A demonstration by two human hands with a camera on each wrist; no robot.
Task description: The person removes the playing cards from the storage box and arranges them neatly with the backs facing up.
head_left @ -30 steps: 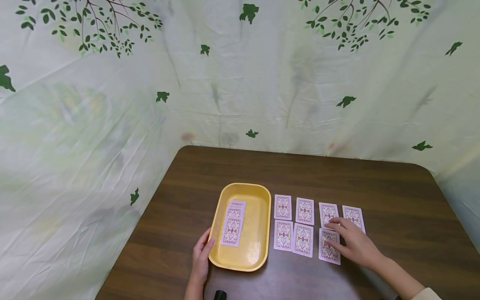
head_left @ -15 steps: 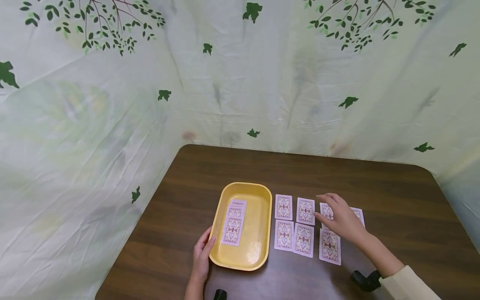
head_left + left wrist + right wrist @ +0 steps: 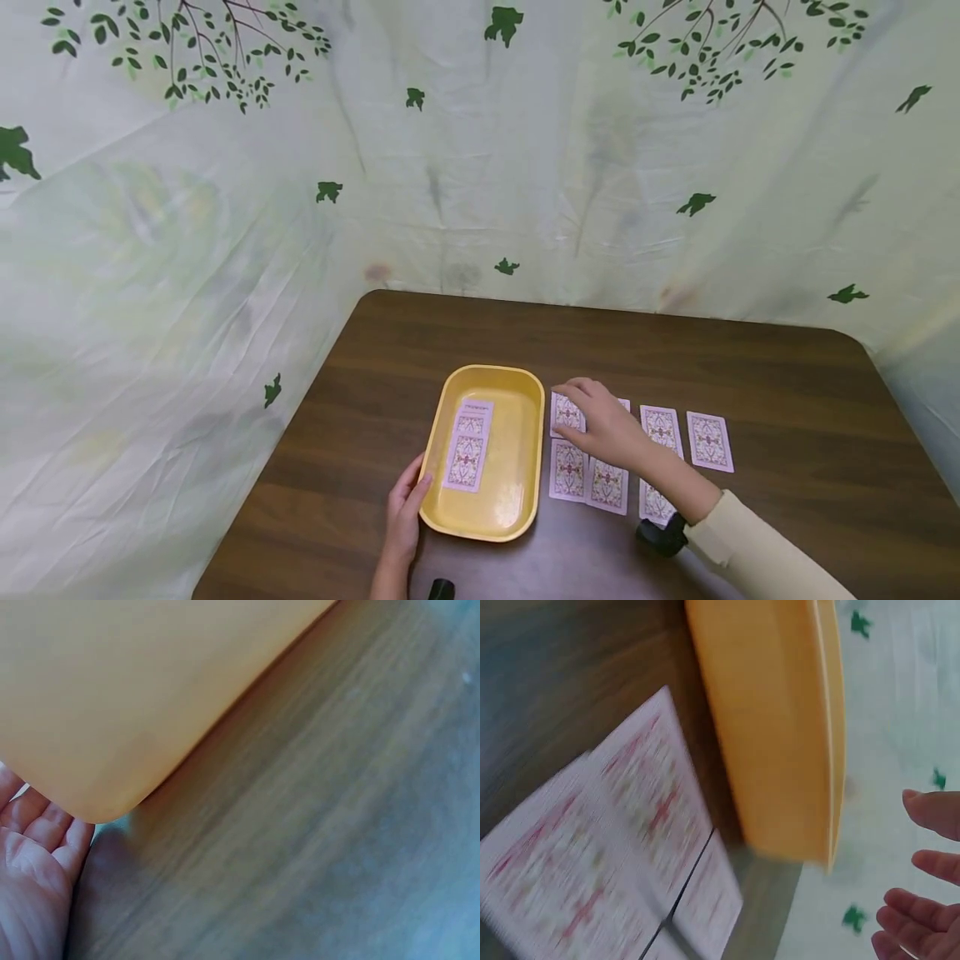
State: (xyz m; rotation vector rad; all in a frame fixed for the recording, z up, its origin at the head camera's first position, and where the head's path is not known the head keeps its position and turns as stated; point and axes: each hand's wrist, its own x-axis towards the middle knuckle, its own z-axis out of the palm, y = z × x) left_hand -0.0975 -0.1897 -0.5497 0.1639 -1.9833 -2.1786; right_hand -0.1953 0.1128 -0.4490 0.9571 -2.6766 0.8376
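My left hand point(image 3: 402, 517) grips the lower left rim of a yellow tray point(image 3: 513, 454), thumb over the edge. In the left wrist view its curled fingers lie against the tray's corner point(image 3: 97, 787). Overlapping playing cards point(image 3: 465, 462) lie face down in the tray. My right hand point(image 3: 611, 433) hovers with spread fingers over the back-left card point(image 3: 566, 412) of two rows of face-down cards. No card shows between its fingers point(image 3: 915, 919) in the right wrist view. My right hand and forearm partly cover several cards.
Right of the tray, the rows include a front-left card point(image 3: 567, 471) and a far-right card point(image 3: 709, 442). A brown wooden table point(image 3: 795, 392) bears everything. A leaf-printed cloth point(image 3: 450, 167) hangs behind it. Black wrist devices point(image 3: 663, 536) are worn on both arms.
My right hand has swept left across the card rows, from the right-hand cards to the back-left one, uncovering the far-right card. My left hand and the tray stay put.
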